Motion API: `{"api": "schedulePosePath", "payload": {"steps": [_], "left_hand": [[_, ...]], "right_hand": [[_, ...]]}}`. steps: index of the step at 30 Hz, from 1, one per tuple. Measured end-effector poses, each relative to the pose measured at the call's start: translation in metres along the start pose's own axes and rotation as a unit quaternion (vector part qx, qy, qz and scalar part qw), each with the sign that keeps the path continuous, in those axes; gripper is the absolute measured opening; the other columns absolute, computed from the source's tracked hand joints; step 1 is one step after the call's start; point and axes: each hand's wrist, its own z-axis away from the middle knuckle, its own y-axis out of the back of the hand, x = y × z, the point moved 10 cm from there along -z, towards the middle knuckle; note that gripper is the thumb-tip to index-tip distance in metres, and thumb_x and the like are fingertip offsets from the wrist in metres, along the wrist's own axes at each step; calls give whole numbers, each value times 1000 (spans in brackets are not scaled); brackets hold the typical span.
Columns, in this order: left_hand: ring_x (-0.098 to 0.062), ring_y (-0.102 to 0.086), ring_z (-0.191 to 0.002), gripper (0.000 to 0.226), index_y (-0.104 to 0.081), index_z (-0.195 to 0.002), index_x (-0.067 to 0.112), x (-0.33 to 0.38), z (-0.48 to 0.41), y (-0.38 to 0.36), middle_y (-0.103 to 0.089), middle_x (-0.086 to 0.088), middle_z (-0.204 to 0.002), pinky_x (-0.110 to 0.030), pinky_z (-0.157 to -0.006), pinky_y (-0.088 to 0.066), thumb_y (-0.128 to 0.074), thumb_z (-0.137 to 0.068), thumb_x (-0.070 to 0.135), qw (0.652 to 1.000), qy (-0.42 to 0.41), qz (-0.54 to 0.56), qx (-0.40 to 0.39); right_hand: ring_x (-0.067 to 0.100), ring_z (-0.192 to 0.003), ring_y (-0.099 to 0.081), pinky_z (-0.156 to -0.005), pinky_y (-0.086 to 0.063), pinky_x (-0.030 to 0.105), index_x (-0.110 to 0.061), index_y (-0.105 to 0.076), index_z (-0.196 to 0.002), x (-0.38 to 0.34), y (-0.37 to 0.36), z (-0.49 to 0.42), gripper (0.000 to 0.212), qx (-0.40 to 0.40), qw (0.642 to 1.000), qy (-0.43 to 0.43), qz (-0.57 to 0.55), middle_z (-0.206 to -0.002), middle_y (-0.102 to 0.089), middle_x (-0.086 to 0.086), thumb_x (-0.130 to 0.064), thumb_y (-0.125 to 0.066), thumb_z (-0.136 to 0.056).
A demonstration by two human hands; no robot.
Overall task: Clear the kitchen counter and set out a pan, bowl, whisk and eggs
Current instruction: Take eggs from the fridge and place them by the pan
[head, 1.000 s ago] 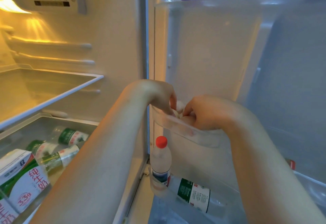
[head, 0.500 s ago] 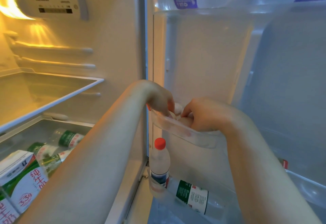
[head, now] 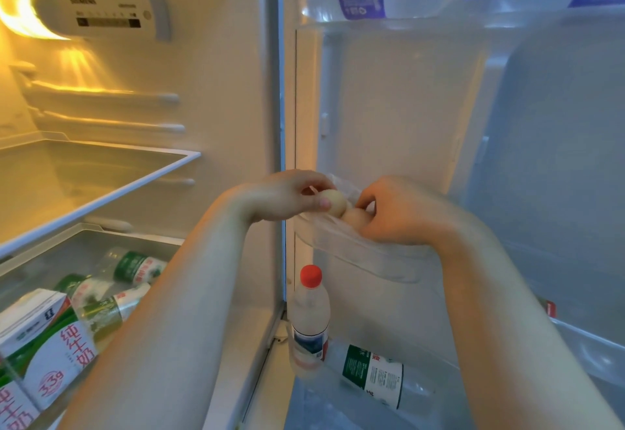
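Left hand pinches one egg; right hand grips another egg in door bin.

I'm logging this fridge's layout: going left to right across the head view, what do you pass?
From the left: milk carton → green-labelled bottle → left hand → egg it holds → second egg → right hand.

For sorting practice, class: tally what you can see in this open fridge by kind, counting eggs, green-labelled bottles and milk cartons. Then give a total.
Eggs in view: 2
Green-labelled bottles: 4
Milk cartons: 2
Total: 8
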Motion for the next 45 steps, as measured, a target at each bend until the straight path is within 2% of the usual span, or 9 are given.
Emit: {"api": "schedulePosePath", "payload": {"steps": [8,13,22,26,30,33,37,41,45], "left_hand": [[-6,-49,-102,21,-57,-116,24,1,-5,9,-56,11,-109,-15,-82,-34,-53,-95,24,990,-60,52,115],[-2,-47,-97,18,-56,-112,26,7,-4,15,-55,18,-99,-11,-75,-33,-53,-95,21,982,-93,70,150],[2,-43,-106,23,-49,-104,43,-6,-2,23,-51,2,-121,-9,-82,-30,-56,-93,24,960,-80,127,236],[-9,-43,-121,24,-47,-102,44,-6,6,39,-51,4,-123,-14,-96,-32,-58,-93,24,933,-99,154,310],[-6,-53,-102,21,-53,-106,33,-7,11,52,-58,11,-105,-22,-91,-42,-52,-84,32,899,-103,263,335],[-11,-56,-98,23,-54,-116,15,-18,23,63,-59,1,-107,-27,-86,-51,-54,-93,18,872,-77,309,371],[-13,-60,-97,21,-54,-107,28,-39,53,71,-60,2,-107,-29,-76,-55,-51,-95,11,849,-35,307,428],[-13,-60,-95,25,-53,-114,21,-57,86,73,-58,-6,-114,-26,-76,-56,-52,-94,6,823,12,315,474],[-11,-59,-94,29,-55,-113,27,-62,132,66,-59,-6,-116,-24,-78,-55,-52,-94,5,788,59,304,532]], "right_hand": [[24,-77,-65,-71,-56,38,-15,-67,-86,10,8,-4,24,67,996,-29,-60,-80,-70,5,-37,-60,-76],[17,-74,-61,-70,-54,34,-22,-59,-84,13,15,-1,20,121,988,-36,-84,-78,-64,-5,-41,-55,-79],[17,-79,-59,-69,-51,34,-23,-52,-93,16,20,-7,20,189,965,-64,-168,-86,-60,-6,-36,-62,-82],[20,-83,-57,-70,-49,34,-22,-49,-98,6,28,-14,24,223,950,-69,-209,-90,-59,-2,-21,-66,-80],[19,-78,-53,-64,-45,32,-22,-47,-100,-7,36,-17,24,253,938,-55,-231,-77,-49,-11,-17,-62,-81],[17,-81,-52,-68,-39,28,-27,-45,-97,-23,38,-21,24,277,927,-32,-253,-73,-45,-16,-17,-62,-83],[24,-98,-59,-81,-47,36,-20,-50,-114,-55,31,-31,29,262,926,18,-271,-100,-62,-3,-21,-61,-87],[25,-110,-58,-88,-46,32,-22,-51,-127,-86,20,-41,48,234,929,72,-277,-119,-63,2,-16,-66,-82],[27,-106,-58,-76,-39,26,-21,-57,-118,-113,8,-38,39,201,933,130,-270,-113,-64,5,-13,-67,-81]]}}
